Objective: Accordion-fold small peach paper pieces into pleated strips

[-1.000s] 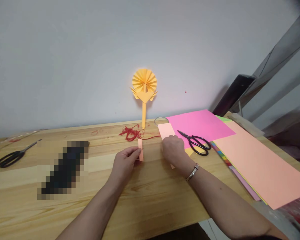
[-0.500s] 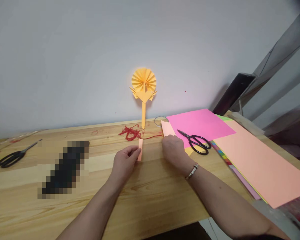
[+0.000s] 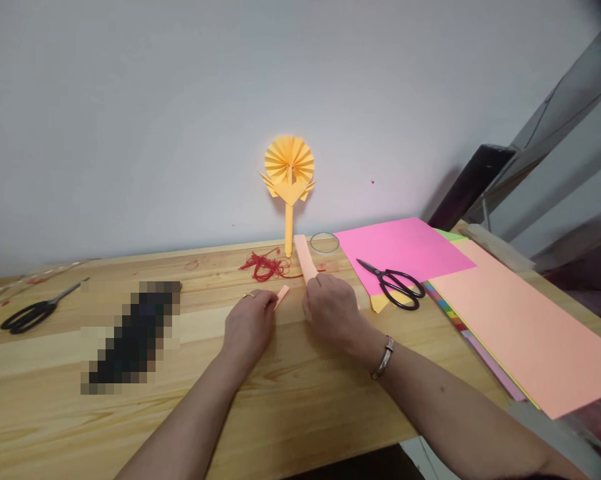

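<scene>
Between the thumb and fingers of my left hand [image 3: 250, 323] is a small folded strip of peach paper [image 3: 282, 295], its tip sticking out to the upper right. My right hand [image 3: 334, 308] is closed on a longer peach paper strip [image 3: 304, 256], which stands out beyond the knuckles toward the wall; its lower part is hidden by the hand. The two hands are close together but apart. Just beyond them lies a tangle of red string [image 3: 264, 265]. A yellow paper fan flower [image 3: 289, 163] on a rolled stem leans against the wall.
Black-handled scissors [image 3: 399, 287] lie on a pink sheet [image 3: 405, 247], near a wire ring [image 3: 325, 243]. A stack topped by a peach sheet [image 3: 525, 320] covers the table's right side. At left are another pair of scissors [image 3: 30, 317] and a blurred-out dark object [image 3: 135, 333].
My right hand has moved left toward my left hand, bringing the longer peach strip with it. The small strip in my left hand has tilted to the right and shows less.
</scene>
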Motion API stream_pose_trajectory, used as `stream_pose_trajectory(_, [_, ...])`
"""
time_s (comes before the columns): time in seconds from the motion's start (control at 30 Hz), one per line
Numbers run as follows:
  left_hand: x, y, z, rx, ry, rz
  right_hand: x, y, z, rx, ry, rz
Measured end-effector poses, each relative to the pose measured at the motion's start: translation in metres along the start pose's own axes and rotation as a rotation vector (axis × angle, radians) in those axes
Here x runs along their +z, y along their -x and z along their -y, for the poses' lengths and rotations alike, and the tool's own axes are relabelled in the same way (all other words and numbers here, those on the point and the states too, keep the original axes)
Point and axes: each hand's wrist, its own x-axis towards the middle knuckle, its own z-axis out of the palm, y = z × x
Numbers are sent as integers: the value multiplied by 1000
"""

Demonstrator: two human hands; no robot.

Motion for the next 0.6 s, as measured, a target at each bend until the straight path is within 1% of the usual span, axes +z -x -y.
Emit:
stream_pose_trajectory(0.1, [3, -1, 3, 36, -22, -19, 4, 5, 7, -109, -44, 35])
stream_pose_trajectory(0.23, [5, 1, 4, 65, -33, -39, 11, 8, 9, -170, -61, 88])
stream_pose_trajectory(0.37, [4, 4, 0, 91, -95, -37, 12, 7, 7, -178, -71, 107])
stream_pose_trajectory(0.47, [3, 5, -1, 76, -116, -38, 10, 6, 7, -164, -80, 109])
stream_pose_trajectory(0.53, [3, 4, 1, 49, -117, -59, 9, 6, 8, -151, -92, 107])
stream_pose_trajectory(0.6, [4, 2, 3, 27, -118, -109, 8, 6, 8, -136, -110, 96])
